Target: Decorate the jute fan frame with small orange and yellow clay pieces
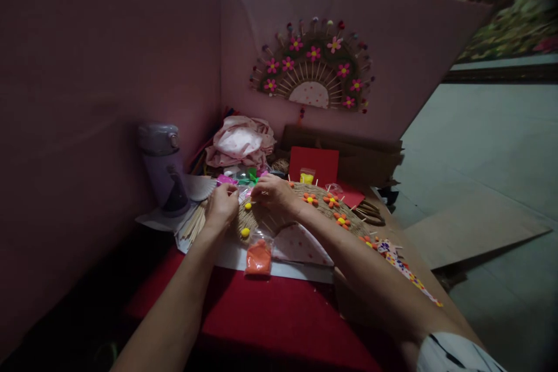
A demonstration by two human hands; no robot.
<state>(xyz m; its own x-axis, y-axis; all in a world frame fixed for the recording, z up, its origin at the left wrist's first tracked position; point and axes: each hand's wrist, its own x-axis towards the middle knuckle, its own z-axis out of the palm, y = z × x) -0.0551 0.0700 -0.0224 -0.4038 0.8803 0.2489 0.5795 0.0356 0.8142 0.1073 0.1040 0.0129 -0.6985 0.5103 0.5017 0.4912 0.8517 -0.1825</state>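
Observation:
A fan-shaped piece of jute twine and wooden sticks (305, 209) lies flat on the red table (279, 314), with several orange flowers (331, 200) stuck along its arc. My left hand (221, 207) rests closed at its left end, fingers curled, beside a small yellow ball (248, 206). My right hand (272, 193) is bent over the same spot, fingertips pinched together near that ball; what they hold is too small to name. A second yellow ball (244, 232) lies lower down. A bag of orange clay (258, 257) sits in front.
A finished fan with pink flowers (314, 67) hangs on the pink partition. A purple bottle (163, 163) stands at the left, crumpled pink cloth (239, 142) and red card (314, 164) behind, scissors (370, 212) and a patterned strip (405, 270) to the right.

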